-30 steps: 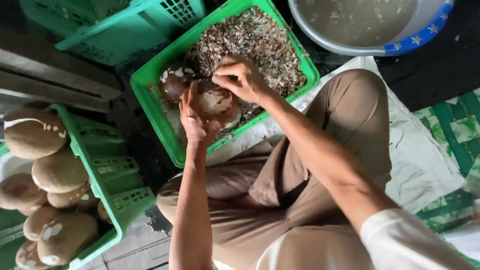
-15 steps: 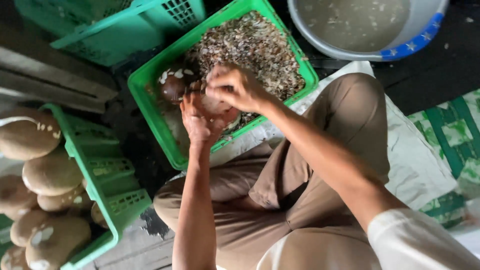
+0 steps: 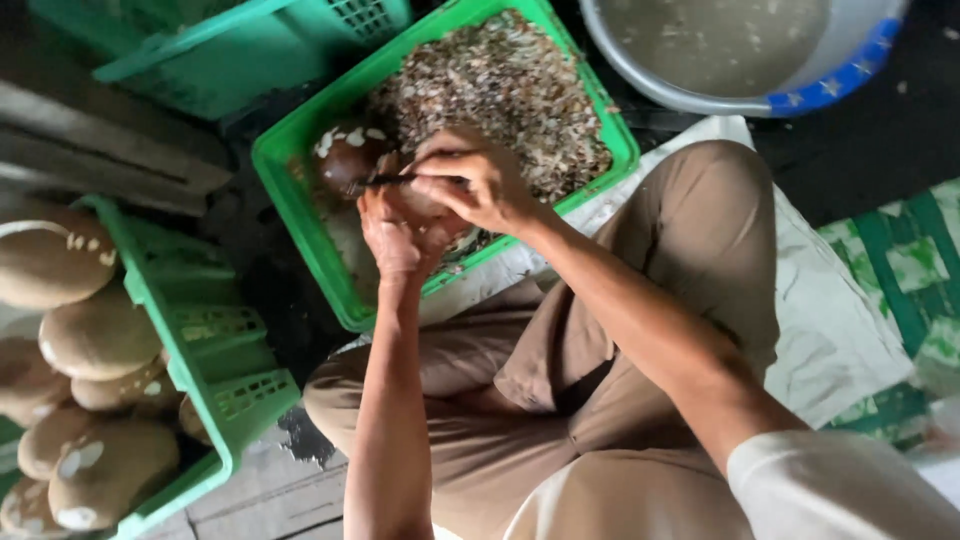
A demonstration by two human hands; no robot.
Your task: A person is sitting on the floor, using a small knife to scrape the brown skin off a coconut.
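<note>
Presently, the left hand [image 3: 395, 235] is cupped from below around a rounded brown object [image 3: 415, 203], fingers curled up against it, and holds it over the near part of the green crate [image 3: 300, 215]. The right hand [image 3: 480, 180] is closed with its fingers pressed together around a thin dark blade [image 3: 380, 181], whose tip lies against the top of the held object. What the object is cannot be told for certain, since both hands cover most of it. Inside the crate lies a heap of brown and pale shavings [image 3: 500, 85] and a dark round piece with white patches [image 3: 345, 155], just beside the hands. To the person's left, a second green crate [image 3: 215, 400] holds large tan rounded pieces [image 3: 95, 335]. A grey basin with a blue rim [image 3: 760, 50] stands beyond the crate.
</note>
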